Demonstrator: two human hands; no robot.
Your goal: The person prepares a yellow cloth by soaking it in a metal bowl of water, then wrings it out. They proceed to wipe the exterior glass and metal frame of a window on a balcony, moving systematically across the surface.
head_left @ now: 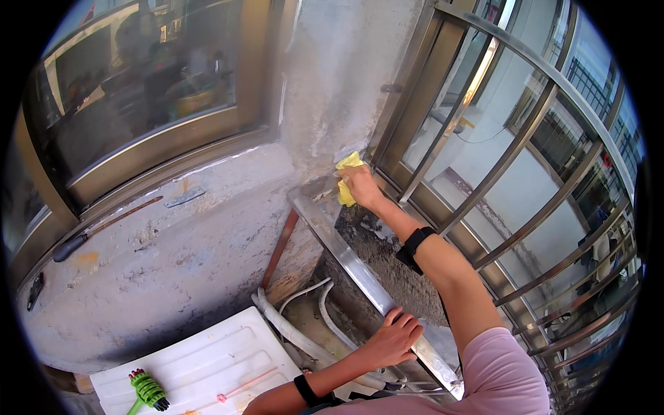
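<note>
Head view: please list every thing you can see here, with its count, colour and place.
cloth: one, yellow, under the right hand at the far corner of the ledge
metal ledge: one, silver, running from the corner toward the person
grey mortar bed: one, dark grey, right of the ledge
window bars: several, steel, right side
glass window: one, bronze frame, upper left
pipes: a few, white, below the ledge
white panel: one, lower left
brush: one, green, on the panel
long-handled tool: one, dark, on the sill
right hand: on the cloth
left hand: resting on the ledge
</note>
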